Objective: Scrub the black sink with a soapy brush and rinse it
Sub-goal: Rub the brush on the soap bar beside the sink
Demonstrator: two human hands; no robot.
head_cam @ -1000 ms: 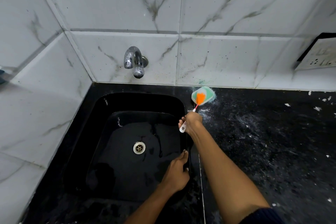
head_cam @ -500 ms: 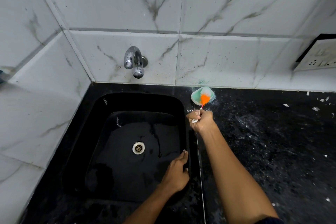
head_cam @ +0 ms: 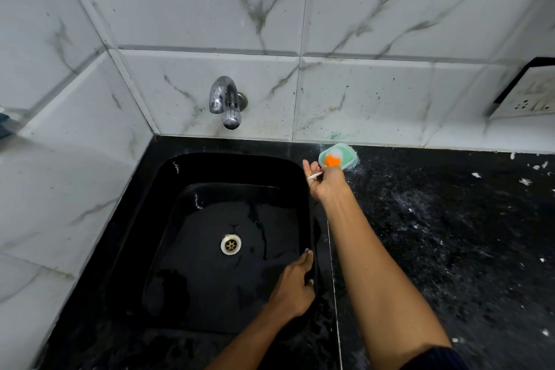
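The black sink (head_cam: 180, 177) is set into a black counter, wet inside, with a metal drain (head_cam: 230, 244) near its middle. My right hand (head_cam: 327, 183) grips a small brush (head_cam: 332, 161) with a white handle and orange bristles. The bristles press into a green soap dish (head_cam: 348, 153) at the sink's back right corner. My left hand (head_cam: 295, 285) rests on the sink's right rim, fingers curled over the edge.
A chrome tap (head_cam: 226, 105) juts from the marble-tiled wall above the sink, with no water running. The black speckled counter (head_cam: 450, 234) stretches right, dotted with white flecks. A wall socket (head_cam: 528, 93) sits at the far right.
My right hand moved up and right toward the soap dish, bringing the brush's orange bristles deeper into it. My left hand stayed on the rim.
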